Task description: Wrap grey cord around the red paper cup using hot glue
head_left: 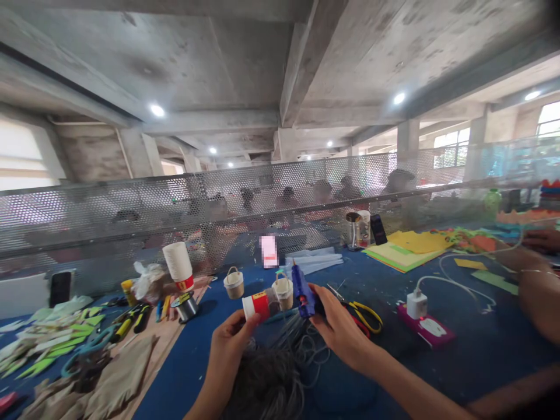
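Observation:
My left hand (230, 341) is closed on a white paper cup (250, 309) with a red label, pinched between thumb and fingers and lying on its side. My right hand (339, 326) grips a blue glue gun (303, 291), its nozzle pointing up, just right of the cup. Behind them on the blue table stand two small pale buckets with looped handles; one bucket (234, 286) is in full view, while the other bucket (285, 293) is partly covered by the cup. Below my hands lies a tangle of grey cord (269, 376).
Left are stacked paper cups (176, 265), a wire spool (186, 307), gloves (126, 367) and paper scraps (65, 338). Right are yellow-handled scissors (370, 315), a purple power strip (426, 325) with a white plug, and coloured sheets (406, 248). Another person's arm (540, 286) reaches in there. A perforated screen (236, 204) stands behind.

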The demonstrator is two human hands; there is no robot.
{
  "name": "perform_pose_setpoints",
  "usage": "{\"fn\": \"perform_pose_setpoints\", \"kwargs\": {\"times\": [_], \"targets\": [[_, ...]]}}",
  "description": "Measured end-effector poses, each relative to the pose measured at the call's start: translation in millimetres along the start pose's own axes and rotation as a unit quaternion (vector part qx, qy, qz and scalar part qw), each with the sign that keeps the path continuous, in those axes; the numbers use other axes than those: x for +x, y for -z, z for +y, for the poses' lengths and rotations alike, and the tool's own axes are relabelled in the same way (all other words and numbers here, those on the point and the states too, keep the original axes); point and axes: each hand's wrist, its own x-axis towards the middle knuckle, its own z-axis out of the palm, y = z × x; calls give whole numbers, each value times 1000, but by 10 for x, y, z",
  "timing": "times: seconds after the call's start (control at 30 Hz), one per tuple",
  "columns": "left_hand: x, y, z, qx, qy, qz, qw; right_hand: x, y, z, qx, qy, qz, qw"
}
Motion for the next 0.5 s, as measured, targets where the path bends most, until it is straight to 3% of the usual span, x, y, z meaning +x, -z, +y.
{"fn": "perform_pose_setpoints", "kwargs": {"times": [0.1,0.3,0.5], "targets": [[-9,0,-4,-10,10,-4,1000,-72,63,233,-117,-44,17,992],[10,-9,-122,-39,33,-4,999,-297,240,713,-268,-138,-7,954],[28,-13,-181,-58,45,-6,997,-390,272,826,-337,-183,-28,923]]}}
